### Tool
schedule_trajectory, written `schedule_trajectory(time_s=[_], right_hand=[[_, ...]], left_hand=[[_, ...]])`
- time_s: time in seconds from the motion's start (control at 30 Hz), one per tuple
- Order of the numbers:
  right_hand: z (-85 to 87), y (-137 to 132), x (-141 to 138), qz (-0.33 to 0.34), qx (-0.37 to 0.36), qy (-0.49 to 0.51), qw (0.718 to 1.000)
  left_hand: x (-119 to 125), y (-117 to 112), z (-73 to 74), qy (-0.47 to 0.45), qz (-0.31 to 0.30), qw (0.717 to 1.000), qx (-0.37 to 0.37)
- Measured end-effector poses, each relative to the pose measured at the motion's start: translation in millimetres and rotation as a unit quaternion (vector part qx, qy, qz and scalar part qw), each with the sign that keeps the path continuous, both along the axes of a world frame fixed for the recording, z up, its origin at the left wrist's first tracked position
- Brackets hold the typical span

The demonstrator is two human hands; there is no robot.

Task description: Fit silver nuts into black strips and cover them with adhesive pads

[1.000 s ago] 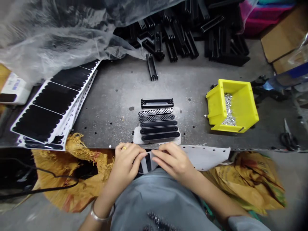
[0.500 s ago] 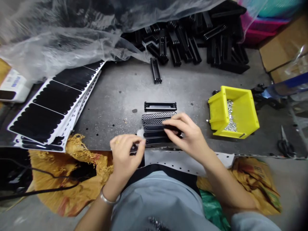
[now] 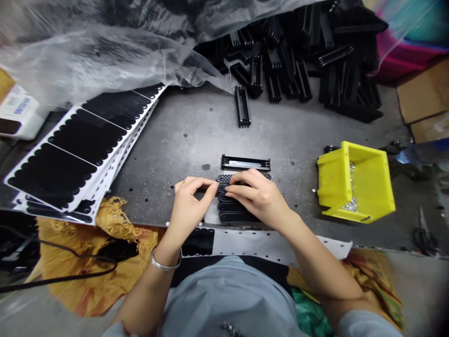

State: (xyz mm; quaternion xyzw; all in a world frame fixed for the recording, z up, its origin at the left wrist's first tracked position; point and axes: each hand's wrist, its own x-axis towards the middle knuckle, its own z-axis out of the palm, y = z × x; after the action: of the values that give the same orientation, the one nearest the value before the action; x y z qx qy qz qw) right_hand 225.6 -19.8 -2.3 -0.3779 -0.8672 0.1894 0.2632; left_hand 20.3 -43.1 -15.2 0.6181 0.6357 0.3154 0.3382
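Several black bars lie stacked in a row on the table in front of me. The top one has a lattice pattern (image 3: 223,179), and the lower ones are plain black bars (image 3: 231,216). My left hand (image 3: 194,196) pinches thumb and forefinger at the left end of a black strip (image 3: 221,188) lying on the second bar. From the right, my right hand (image 3: 257,192) closes its fingertips on the same strip, close to that end, and its palm hides the strip's right part. Just beyond the bars lies a black slotted frame piece (image 3: 245,163).
To the right stands a yellow bin (image 3: 372,187) of small silvery parts, with scissors (image 3: 424,234) beyond it. Black sticker sheets (image 3: 70,164) lie at left. Another frame piece (image 3: 242,106) lies ahead, before a heap of black parts (image 3: 291,70) and plastic sheeting (image 3: 115,61).
My left hand has come in to the bars' left ends and its fingertips have closed. My right hand has shifted toward it. The second bar's lattice is now covered by plain black. The view has shifted.
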Motion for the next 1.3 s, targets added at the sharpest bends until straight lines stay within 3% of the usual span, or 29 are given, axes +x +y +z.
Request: schedule_trajectory(time_s=[0.13,0.27,0.37,0.53,0.7,0.77,0.9,1.0,1.1,1.17,1.23,1.3], right_hand=[[7.6,-3.2,10.9,-0.009,0.001,-0.018,1.0],[15.5,-11.9,42.5,-0.084,-0.081,0.031,0.993],[11.5,-15.6,58.3,-0.122,-0.116,0.092,0.981],[-1.1,-11.9,60.5,-0.093,-0.127,0.112,0.981],[5.2,-27.5,61.4,-0.149,0.012,0.059,0.987],[10.8,-48.7,56.2,-0.157,0.028,0.07,0.985],[7.8,-94.3,20.4,-0.062,-0.042,0.107,0.991],[-5.8,-111.9,-12.9,-0.031,-0.019,0.102,0.994],[-8.2,-120.5,-22.1,-0.013,0.004,0.143,0.99],[1.9,-125.0,-10.1,0.055,-0.065,0.187,0.979],[17.4,-125.1,10.3,0.1,-0.204,0.262,0.938],[31.3,-115.0,29.9,0.058,-0.308,0.335,0.889]], left_hand=[[3.0,3.5,0.0,0.024,0.004,1.0,-0.008],[2.1,2.8,-1.9,0.03,-0.004,1.0,-0.002],[1.5,2.2,-2.5,0.026,-0.003,1.0,0.002],[3.8,8.0,-0.1,0.035,-0.013,0.999,0.01],[-14.1,-4.6,8.2,0.053,-0.058,0.997,-0.006],[-28.0,-23.7,11.4,0.091,-0.11,0.99,-0.013],[-41.3,-63.5,16.5,0.134,-0.222,0.966,0.016],[-32.6,-75.6,18.7,0.08,-0.22,0.971,0.036],[-26.6,-77.0,13.5,0.041,-0.171,0.983,0.046],[-31.4,-77.8,5.2,0.076,-0.132,0.985,0.081],[-40.4,-79.1,-3.2,0.154,-0.119,0.971,0.141],[-46.9,-78.0,-7.3,0.22,-0.103,0.95,0.197]])
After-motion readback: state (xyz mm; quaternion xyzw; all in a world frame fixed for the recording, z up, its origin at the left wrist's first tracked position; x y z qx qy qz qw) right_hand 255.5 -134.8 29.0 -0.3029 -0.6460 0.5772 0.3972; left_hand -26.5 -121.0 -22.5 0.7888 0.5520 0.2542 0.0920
